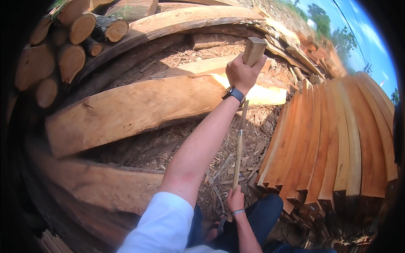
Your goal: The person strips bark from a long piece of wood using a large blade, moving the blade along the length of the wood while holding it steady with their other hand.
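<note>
My left hand [244,75] reaches far forward, its fingers wrapped round a squared wooden post [254,49] whose cut end points up toward me. How far the post runs below the hand is hidden. A dark watch sits on that wrist. Lower down, close to my knees, my right hand [236,199] is closed round the long wooden handle of a knife [238,156]. A metal collar joins the handle to a narrow blade, which points away from me and passes by my left wrist. The blade's tip is hard to make out.
Thick sawn slabs [139,107] lie across the ground on the left and ahead. Round logs [82,28] are stacked at the far left. A tall stack of reddish boards [333,139] stands close on my right. Wood chips and bark [219,164] cover the ground between.
</note>
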The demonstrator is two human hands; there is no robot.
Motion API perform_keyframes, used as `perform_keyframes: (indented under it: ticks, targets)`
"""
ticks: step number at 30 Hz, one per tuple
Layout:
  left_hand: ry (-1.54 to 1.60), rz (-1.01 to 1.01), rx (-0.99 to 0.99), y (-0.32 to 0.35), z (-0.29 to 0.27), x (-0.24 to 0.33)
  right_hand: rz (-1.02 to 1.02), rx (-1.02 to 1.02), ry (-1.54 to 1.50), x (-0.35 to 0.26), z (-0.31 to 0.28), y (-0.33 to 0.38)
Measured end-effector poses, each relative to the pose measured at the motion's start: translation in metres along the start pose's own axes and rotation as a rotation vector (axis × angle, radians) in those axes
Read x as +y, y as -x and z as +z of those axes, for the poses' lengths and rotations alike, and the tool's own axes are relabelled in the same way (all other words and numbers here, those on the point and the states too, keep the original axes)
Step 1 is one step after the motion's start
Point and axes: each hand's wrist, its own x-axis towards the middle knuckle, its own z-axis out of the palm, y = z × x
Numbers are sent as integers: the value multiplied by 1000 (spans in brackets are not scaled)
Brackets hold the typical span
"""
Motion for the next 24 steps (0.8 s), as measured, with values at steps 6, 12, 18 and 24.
perform_keyframes:
  ticks: [6,12,18,24]
  targets:
    - [5,-26,-31,3,7,6,16,-188,169,46,55,7]
    - [-24,-13,-10,0,0,0,66,-55,-5,10,30,4]
    - [-8,-29,-15,2,4,8,4,-227,182,81,77,7]
    - [-72,-59,-47,-2,-9,4,87,-48,16,29,47,-5]
